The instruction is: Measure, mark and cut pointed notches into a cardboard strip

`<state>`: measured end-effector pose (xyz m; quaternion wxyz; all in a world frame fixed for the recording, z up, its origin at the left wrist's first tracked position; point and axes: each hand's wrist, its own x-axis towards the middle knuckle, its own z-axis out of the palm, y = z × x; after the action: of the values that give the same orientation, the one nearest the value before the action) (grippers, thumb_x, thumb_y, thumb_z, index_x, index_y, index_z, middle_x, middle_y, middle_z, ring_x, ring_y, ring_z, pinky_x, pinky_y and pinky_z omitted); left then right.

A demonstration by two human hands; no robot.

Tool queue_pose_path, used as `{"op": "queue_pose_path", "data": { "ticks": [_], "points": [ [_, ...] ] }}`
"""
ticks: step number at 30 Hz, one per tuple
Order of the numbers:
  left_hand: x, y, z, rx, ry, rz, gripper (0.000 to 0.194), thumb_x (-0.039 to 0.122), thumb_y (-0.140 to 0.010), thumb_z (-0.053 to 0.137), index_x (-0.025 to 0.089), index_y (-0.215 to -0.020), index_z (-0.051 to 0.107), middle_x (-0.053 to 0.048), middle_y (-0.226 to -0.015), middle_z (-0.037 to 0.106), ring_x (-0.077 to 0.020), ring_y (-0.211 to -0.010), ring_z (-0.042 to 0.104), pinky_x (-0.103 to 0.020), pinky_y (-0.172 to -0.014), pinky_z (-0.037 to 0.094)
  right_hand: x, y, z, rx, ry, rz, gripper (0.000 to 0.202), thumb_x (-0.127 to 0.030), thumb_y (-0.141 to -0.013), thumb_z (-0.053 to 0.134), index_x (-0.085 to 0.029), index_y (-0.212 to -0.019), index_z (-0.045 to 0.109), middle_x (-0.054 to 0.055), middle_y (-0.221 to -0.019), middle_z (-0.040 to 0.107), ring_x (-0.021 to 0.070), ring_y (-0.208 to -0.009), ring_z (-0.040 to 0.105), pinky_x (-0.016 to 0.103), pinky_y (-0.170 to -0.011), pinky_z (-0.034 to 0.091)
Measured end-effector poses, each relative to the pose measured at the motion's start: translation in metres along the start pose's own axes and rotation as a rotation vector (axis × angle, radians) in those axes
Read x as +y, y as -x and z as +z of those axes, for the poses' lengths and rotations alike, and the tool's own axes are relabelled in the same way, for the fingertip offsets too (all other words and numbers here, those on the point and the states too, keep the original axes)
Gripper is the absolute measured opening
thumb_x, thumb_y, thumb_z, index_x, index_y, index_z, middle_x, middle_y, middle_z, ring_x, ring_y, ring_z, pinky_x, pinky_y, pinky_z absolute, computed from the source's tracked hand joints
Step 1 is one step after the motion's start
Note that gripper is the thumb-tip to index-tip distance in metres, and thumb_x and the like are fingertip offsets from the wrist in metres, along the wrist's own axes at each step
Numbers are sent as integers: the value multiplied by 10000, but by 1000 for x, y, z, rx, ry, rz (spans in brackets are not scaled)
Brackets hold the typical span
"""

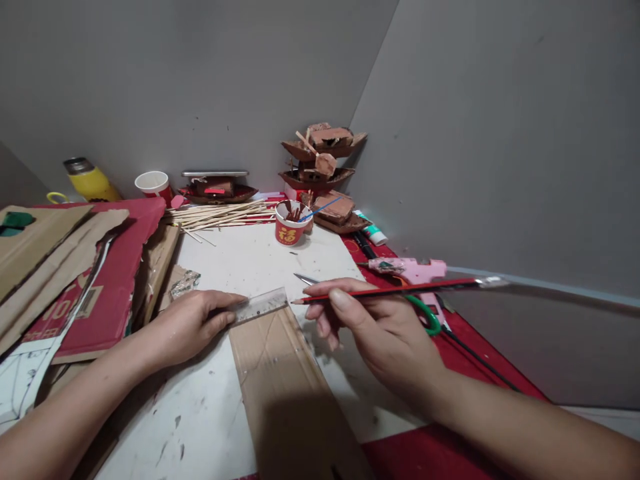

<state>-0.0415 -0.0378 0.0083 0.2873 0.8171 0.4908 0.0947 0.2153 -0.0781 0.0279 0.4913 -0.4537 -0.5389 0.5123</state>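
My left hand (200, 317) is closed on one end of a short clear ruler (265, 303), which lies across the far end of a long cardboard strip (280, 380). Between the thumb and fingers of my right hand (385, 333) is a red and black pencil (415, 289). Its tip points left, close to the ruler's right end. Scissors with a green handle (431, 319) are partly hidden by my right hand, their blade tip showing beyond it. Whether that hand touches them, I cannot tell. Faint lines run across the cardboard strip.
Cardboard sheets (115, 267) pile up on the left. Thin wooden sticks (225, 215) and a red paper cup (289, 233) are toward the back. Brown model boats (325, 143) stack in the corner. A pink glue gun (415, 268) with a cord lies right; a yellow bottle (93, 181) stands back left.
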Motion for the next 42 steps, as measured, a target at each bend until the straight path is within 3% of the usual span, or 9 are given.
{"op": "queue_pose_path", "data": {
  "ticks": [5, 10, 15, 22, 34, 42],
  "points": [
    [1, -1, 1, 1, 14, -4, 377, 311, -928, 503, 198, -1234, 691, -74, -1241, 718, -253, -1140, 660, -381, -968, 501, 16, -9, 17, -74, -88, 241, 283, -417, -746, 775, -168, -826, 664, 12, -683, 657, 97, -512, 538, 193, -413, 429],
    [3, -3, 1, 12, 39, -28, 363, 293, -909, 523, 208, -1209, 708, -70, -1205, 735, -257, -1095, 678, -364, -923, 513, 35, -12, 25, -88, -65, 307, 258, -362, -720, 734, -190, -792, 556, -20, -645, 634, 91, -495, 538, 174, -405, 417],
    [1, -3, 3, 27, 76, -27, 339, 271, -884, 554, 220, -1168, 731, -65, -1162, 753, -257, -1050, 691, -361, -912, 510, 51, -14, 28, -128, 46, 222, 209, -349, -796, 661, -209, -810, 506, -2, -721, 646, 109, -545, 565, 181, -417, 424],
    [0, -3, 5, 12, 82, -3, 346, 245, -887, 535, 225, -1169, 733, -65, -1146, 758, -263, -1021, 698, -357, -877, 514, 55, -15, 29, -189, 184, 104, 140, -319, -868, 599, -202, -802, 557, -41, -632, 551, 84, -463, 429, 201, -407, 329],
    [3, -3, 4, -6, 78, -33, 377, 237, -892, 523, 211, -1218, 711, -59, -1177, 747, -244, -1009, 699, -334, -865, 513, 60, -18, 26, -239, 323, -31, 126, -282, -900, 558, -201, -805, 570, -15, -713, 555, 136, -628, 511, 257, -567, 398],
    [3, -4, 5, 10, 40, -39, 371, 227, -892, 542, 211, -1223, 709, -65, -1195, 739, -260, -1047, 693, -346, -876, 512, 60, -18, 25, -264, 354, -26, 116, -264, -916, 539, -195, -830, 576, -10, -717, 550, 143, -635, 511, 265, -580, 404]
  ]
}}
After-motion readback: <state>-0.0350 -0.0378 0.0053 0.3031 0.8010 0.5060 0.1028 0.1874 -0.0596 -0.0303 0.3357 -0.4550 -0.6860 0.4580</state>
